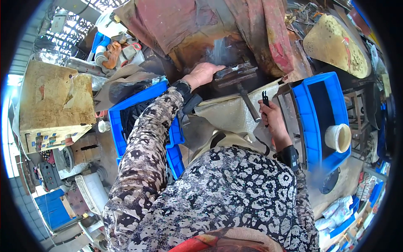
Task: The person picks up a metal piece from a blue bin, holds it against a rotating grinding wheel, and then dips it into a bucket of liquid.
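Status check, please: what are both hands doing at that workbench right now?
Left hand pressing on dark metal fixture. Right hand gripping small black tool. Handle rod juts between them; nothing else obstructing.

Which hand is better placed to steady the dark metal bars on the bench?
Probably the left hand: it already rests against the metal bars. The right hand sits lower, closed around a small black tool.

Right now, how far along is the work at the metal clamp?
Done: cannot tell; no finished pieces are clearly visible. In hand: left hand rests on the dark metal clamp, right hand grips a small black part. Left: blue bin at right holds only a white roll.
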`<state>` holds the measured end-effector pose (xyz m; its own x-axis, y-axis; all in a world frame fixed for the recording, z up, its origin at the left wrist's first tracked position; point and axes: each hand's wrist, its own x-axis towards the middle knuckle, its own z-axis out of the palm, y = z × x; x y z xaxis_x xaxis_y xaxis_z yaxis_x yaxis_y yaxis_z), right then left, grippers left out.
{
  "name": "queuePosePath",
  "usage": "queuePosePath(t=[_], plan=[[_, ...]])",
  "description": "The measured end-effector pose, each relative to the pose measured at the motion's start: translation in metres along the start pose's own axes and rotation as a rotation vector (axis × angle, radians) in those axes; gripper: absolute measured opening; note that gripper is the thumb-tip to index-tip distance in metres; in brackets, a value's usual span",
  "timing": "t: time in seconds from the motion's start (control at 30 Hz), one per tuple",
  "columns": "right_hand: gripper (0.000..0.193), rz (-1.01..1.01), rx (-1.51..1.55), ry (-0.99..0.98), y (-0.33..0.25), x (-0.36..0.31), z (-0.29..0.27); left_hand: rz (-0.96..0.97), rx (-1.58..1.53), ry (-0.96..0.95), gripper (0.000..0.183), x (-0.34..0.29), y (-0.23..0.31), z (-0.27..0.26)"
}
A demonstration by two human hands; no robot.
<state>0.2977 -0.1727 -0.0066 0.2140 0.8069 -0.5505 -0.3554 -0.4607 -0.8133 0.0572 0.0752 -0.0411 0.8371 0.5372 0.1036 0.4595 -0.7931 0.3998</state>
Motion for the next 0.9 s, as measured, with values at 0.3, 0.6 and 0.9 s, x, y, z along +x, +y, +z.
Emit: queuePosePath(t=[0.3,0.6,0.9], plan=[[0.019,-0.012,0.024,0.097,-0.007,0.004,-0.042,-0.063,0.149,0.103,0.037,-0.013,0.031,-0.03],[0.018,0.05,0.141,0.184,0.014,0.008,-0.091,0.152,0.139,0.181,0.051,0.001,0.163,-0.045],[0.016,0.025,0.237,0.139,0.005,0.003,-0.081,0.519,0.005,0.206,0.031,-0.009,0.166,-0.008]])
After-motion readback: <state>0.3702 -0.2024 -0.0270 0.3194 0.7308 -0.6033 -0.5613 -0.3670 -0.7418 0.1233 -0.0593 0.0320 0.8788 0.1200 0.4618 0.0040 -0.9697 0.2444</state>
